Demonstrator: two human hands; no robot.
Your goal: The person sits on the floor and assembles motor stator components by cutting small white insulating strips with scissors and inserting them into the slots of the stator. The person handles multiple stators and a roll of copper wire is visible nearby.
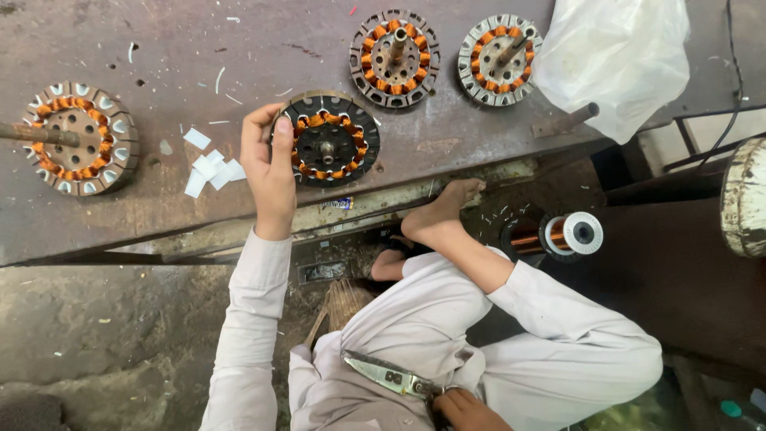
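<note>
Upright, left hand on stator — right hand on scissors.

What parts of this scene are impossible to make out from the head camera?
- Right hand: cut by the bottom edge; its grip on the scissors is unclear.
- Left hand: fingertips hidden behind the dark stator it holds.
- Copper wire spool: partly hidden by the knee.
- What the plastic bag holds cannot be seen.

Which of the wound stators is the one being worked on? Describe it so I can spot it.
On the long grey workbench, look at the near edge, centre. The stator there is gripped at its left side by the left hand. Unlike the three pale-rimmed ones, its rim is dark, with no long shaft.
</note>
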